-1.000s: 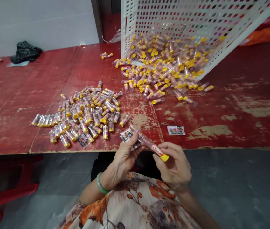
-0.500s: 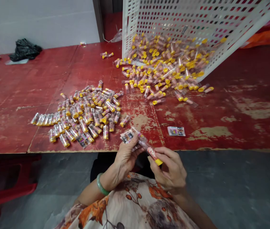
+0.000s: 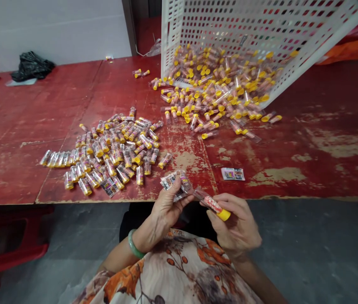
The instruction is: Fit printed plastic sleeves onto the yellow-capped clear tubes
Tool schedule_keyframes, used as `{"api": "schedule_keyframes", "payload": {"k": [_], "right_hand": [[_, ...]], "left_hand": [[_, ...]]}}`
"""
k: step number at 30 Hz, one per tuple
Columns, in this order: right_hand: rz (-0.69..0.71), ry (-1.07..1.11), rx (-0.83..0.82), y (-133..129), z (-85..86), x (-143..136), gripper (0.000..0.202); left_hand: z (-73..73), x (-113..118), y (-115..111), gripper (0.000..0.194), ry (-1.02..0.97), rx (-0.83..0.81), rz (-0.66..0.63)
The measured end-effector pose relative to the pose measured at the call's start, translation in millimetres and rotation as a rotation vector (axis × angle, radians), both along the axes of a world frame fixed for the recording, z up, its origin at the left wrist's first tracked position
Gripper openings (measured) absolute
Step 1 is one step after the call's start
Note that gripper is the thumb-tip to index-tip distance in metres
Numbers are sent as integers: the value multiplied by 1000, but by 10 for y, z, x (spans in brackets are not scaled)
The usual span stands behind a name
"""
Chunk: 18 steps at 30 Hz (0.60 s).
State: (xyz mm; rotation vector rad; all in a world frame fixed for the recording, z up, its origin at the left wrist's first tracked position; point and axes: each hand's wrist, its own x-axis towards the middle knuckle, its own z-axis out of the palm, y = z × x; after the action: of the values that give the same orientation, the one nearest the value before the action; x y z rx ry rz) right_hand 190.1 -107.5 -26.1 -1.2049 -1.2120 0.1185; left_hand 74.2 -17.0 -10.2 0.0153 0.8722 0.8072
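My left hand (image 3: pixel 168 209) is closed on a stack of printed labels (image 3: pixel 170 180), with a rolled label or clear sleeve (image 3: pixel 185 183) beside them. My right hand (image 3: pixel 237 223) grips a clear tube (image 3: pixel 212 204) by its yellow-capped end. The tube is tilted, its clear end pointing at my left fingers, a small distance away. To the left on the red table lies a pile of labelled tubes (image 3: pixel 115 143), with a short row of them (image 3: pixel 60 158) at its left side. A folded label (image 3: pixel 232 173) rests near the table's front edge, right of my hands.
A white perforated basket (image 3: pixel 305 55) lies tipped at the back right, with many yellow-capped tubes (image 3: pixel 210 95) spilling onto the red table (image 3: pixel 292 143). A black plastic bag (image 3: pixel 31 65) sits at the back left. A red stool (image 3: pixel 17 240) stands below the table.
My right hand has moved right with its tube, which has come apart from the things in my left hand. My left hand has stayed nearly in place.
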Motion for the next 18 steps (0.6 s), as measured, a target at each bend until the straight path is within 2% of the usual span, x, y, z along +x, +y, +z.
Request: {"api": "schedule_keyframes", "payload": {"k": [5,10,15,18], "right_hand": [[-39,-203,53,55,33,11,38],[-102,-402,81,66,22,-2,44],[-161,-309,62,72,0,-81,44],[-250,-422,74,85,-70,-120,47]], "left_hand": [[56,-17,-24,24,-8,-20,-19],[75,-25,-36,27,-30,52,-61],[61,11,-65,33,25,136,-38],[31,22,-81,34,56,218,-17]]}}
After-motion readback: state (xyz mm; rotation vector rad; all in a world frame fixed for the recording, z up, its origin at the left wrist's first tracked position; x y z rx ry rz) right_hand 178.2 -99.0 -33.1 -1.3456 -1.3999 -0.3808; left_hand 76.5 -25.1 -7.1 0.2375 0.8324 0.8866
